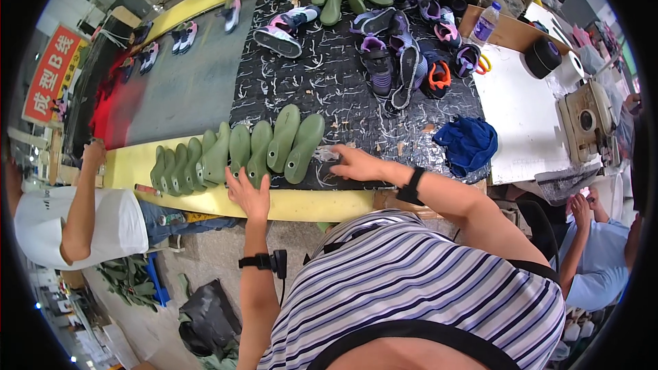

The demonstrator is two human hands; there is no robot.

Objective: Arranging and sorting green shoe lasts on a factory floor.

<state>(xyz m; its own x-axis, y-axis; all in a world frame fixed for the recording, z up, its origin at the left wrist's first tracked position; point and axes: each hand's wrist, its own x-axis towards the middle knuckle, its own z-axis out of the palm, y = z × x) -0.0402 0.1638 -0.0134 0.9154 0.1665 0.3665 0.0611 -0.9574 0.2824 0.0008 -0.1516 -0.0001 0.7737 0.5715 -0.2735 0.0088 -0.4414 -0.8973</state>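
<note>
A row of green shoe lasts (pixel 259 145) stands along the near edge of the black-covered table. My left hand (pixel 249 195) is at the near ends of the middle lasts, fingers spread and touching or just in front of them. Nothing shows gripped in it. To the right of the row, my right hand (pixel 360 164) reaches low over the table with fingers apart, close to a crumpled pale scrap (pixel 327 154). The rightmost last (pixel 304 149) leans just left of that scrap. Whether the right fingertips touch the scrap, I cannot tell.
Shoes (pixel 375 62) and more green lasts lie at the back. A blue cloth (pixel 466 145) sits to the right, beyond it a white table (pixel 514 123) with a bottle (pixel 485 24). At left, a conveyor belt (pixel 181 106) carries shoes, beside a person in white (pixel 82 223).
</note>
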